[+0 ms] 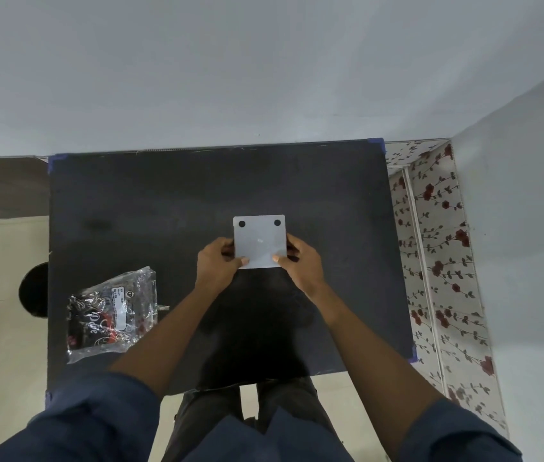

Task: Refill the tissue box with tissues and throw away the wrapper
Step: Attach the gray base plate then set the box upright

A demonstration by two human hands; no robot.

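Head view, looking down: both hands hold a white square tissue box [260,240] over the middle of the dark worktop [150,208]. Face turned up is plain, w/ two black round dots near its far edge; prob. the underside or base panel, but cannot confirm. No tissues visible; whether the box is already filled cannot be told.

Wrapper [113,313]: crinkled clear plastic w/ dark print, lying on the worktop near-left, well apart from the box and both hands. Looks empty/flattened, though contents cannot be ruled out.

Step in hand (judgement): seating or closing the base of the box, or turning it over.
- Keep pressure even on both sides so the panel does not skew.
- Press along the edges, not the centre; a thin panel may flex.
- Lower the box to the worktop before releasing, then deal w/ the wrapper.
- Risk: wrapper is light and sits near the worktop's left edge; a sleeve sweep could push it off.

Fingers:
- Left hand [218,261]: closed on the box's left edge, thumb tip on the top face at the near-left corner, remaining fingers curled beside/under the edge.
- Right hand [300,261]: mirror grip on the right edge, thumb tip on the near-right corner of the face.
- Both grips narrow, pinch-type; nothing else is touched.
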